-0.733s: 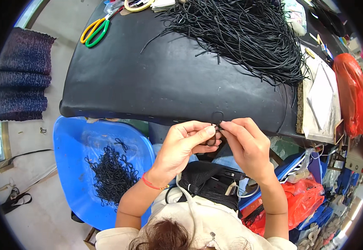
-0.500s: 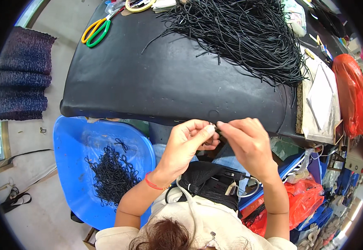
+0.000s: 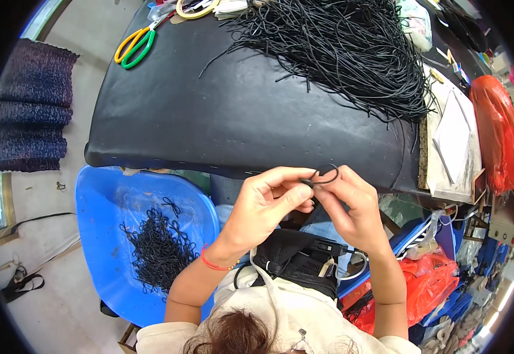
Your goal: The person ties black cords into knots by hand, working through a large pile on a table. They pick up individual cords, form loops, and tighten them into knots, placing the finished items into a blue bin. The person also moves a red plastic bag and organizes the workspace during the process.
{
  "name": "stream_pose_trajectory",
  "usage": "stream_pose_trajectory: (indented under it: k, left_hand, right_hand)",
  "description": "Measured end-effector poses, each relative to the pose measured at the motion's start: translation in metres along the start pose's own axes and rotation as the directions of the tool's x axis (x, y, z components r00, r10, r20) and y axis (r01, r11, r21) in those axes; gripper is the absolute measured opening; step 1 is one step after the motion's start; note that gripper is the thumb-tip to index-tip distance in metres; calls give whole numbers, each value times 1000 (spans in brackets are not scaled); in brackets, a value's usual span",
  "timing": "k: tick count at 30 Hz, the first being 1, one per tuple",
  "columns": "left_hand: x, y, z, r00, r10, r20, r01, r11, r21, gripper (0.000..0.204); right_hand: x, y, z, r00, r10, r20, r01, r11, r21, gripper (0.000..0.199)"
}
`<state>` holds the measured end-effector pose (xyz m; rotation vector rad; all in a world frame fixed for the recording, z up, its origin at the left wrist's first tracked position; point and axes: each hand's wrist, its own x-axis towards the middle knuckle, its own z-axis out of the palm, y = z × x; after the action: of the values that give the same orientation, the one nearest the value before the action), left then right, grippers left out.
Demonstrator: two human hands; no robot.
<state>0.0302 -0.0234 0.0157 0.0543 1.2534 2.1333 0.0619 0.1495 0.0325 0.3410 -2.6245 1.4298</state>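
Note:
Between my hands, just off the front edge of the black-covered table (image 3: 210, 118), is a short black cord (image 3: 331, 167) bent into a loop. My left hand (image 3: 272, 197) pinches it between thumb and forefinger where the strands cross. On the other side, the fingertips of my right hand (image 3: 351, 203) close on the cord by the loop. Fingers partly hide the crossing and the cord's ends. A large heap of long black cords (image 3: 351, 53) lies on the table beyond my hands.
At my left a blue tub (image 3: 101, 248) holds a pile of looped black cords (image 3: 160, 248). Scissors with yellow and green handles (image 3: 136, 48) lie at the table's far left. A white board (image 3: 454, 138) and a red plastic bag (image 3: 496, 135) are at the right.
The black cord's loop now stands up larger and plainer between my hands. My right hand has turned, its fingers now bent around the loop; my left hand has barely moved.

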Motion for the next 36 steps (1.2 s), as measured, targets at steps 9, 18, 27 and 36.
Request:
stream_pose_trajectory:
  k: [9,18,27,36]
  left_hand:
    - [0,-9,-4,996,42,-81,-35,996,84,19]
    - [-3,-19,8,932,253,-259,-195,954,230,15]
    - [-10,-10,4,930,367,-26,-284,761,583,30]
    - [-13,1,8,944,313,105,-289,630,721,40]
  right_hand:
    - [-12,-18,5,883,358,302,-458,525,718,24]
    - [-14,-15,23,916,369,-160,-321,910,262,9]
    - [4,-17,14,904,359,-231,-349,933,83,29]
    - [-5,-4,18,789,589,175,-553,557,619,18]
